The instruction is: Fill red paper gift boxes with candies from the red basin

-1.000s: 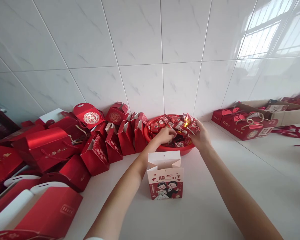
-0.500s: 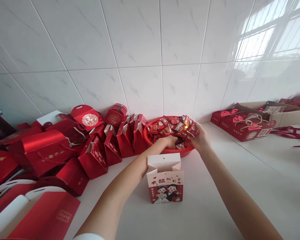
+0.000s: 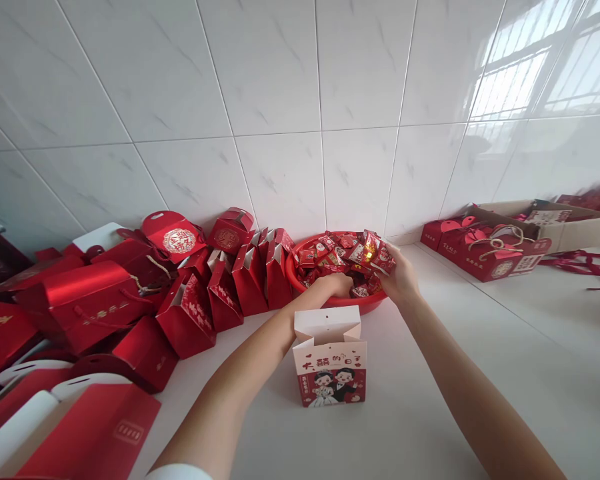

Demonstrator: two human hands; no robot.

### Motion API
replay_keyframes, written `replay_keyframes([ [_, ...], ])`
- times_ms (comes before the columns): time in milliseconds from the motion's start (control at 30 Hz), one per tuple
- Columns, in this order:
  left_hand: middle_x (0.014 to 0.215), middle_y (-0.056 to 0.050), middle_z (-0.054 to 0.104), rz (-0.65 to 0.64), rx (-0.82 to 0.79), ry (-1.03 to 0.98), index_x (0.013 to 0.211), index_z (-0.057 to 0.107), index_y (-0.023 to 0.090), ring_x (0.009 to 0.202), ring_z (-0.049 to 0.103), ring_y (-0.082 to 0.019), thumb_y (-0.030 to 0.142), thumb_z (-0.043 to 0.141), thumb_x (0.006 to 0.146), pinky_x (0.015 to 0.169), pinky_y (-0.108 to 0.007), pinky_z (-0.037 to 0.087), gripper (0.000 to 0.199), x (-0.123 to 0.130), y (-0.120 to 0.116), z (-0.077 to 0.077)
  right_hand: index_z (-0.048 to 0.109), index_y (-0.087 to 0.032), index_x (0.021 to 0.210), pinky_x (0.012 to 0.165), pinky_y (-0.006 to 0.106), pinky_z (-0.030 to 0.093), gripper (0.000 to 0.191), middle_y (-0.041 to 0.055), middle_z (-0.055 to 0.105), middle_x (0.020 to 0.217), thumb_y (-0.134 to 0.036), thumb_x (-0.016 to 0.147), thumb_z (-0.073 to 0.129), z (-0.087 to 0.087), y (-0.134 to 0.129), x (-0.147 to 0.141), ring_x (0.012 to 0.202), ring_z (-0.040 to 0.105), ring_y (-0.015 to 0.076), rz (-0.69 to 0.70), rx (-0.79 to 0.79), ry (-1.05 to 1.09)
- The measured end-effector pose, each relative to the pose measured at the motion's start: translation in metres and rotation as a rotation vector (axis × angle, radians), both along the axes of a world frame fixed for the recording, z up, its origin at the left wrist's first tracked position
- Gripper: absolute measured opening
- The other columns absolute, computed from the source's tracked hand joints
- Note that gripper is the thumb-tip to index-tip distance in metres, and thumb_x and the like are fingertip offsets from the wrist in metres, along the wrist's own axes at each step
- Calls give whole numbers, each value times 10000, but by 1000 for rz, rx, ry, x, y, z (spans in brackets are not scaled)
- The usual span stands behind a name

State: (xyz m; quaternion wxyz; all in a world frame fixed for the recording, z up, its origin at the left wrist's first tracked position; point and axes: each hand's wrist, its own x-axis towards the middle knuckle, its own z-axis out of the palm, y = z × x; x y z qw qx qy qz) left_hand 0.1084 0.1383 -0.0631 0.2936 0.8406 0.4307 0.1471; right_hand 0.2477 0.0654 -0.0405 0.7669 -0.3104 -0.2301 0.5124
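Observation:
A red plastic basin (image 3: 365, 305) full of small wrapped sweets (image 3: 325, 249) stands against the tiled wall. My left hand (image 3: 338, 285) reaches into the sweets at the front of the basin, its fingers hidden among them. At the basin's right side, my right hand (image 3: 401, 275) is closed around several red sweet packets (image 3: 373, 250), one with a shiny gold patch. Between my forearms a pink and red gift box (image 3: 330, 373) stands upright with its top flaps open. Its front shows a cartoon bride and groom.
Many red gift boxes (image 3: 90, 303) crowd the left of the white counter (image 3: 410, 413), with a row of upright open ones (image 3: 250, 277) reaching the basin. More red boxes (image 3: 485, 253), a cardboard carton (image 3: 580, 233) and dark red ribbons (image 3: 585, 265) lie at the right.
My right hand has shifted very slightly left and down with the packets. My left hand stays in the basin, and the gift box has not moved.

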Motion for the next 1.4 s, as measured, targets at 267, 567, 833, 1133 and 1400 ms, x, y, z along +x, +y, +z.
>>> replay_keyframes([
  [267,461,13,584,-36,-76,-123,440,630,196,537,570,-177,48,674,547,620,-299,472,188,-12,-5,13,687,-213,796,615,257,584,87,-17,757,802,-265,741,731,-3,1,0,740,712,170,1,8,-13],
  [567,880,-44,758,302,-35,-642,869,760,179,775,675,-170,222,646,790,689,-284,540,145,-14,5,20,695,-212,790,568,252,585,64,-18,750,778,-253,741,705,3,-3,-2,700,700,166,4,-23,17],
  [833,946,-66,774,362,-118,-790,799,768,175,952,697,-212,188,759,704,915,-351,527,96,-15,2,21,698,-211,801,597,262,593,60,-23,748,779,-236,746,701,6,-6,-4,708,702,160,12,-32,31],
  [1133,845,-50,772,363,-161,-903,730,766,174,910,703,-225,88,735,619,930,-382,525,144,-17,2,20,708,-213,794,584,277,585,57,-14,754,771,-229,741,723,3,-4,-2,713,709,183,29,-5,21],
  [1400,878,-76,758,359,-158,-1017,794,744,140,849,695,-212,114,834,541,872,-392,555,270,-17,4,18,710,-215,801,623,291,591,131,-2,754,781,-285,717,784,-2,0,0,727,711,189,43,14,-20],
])
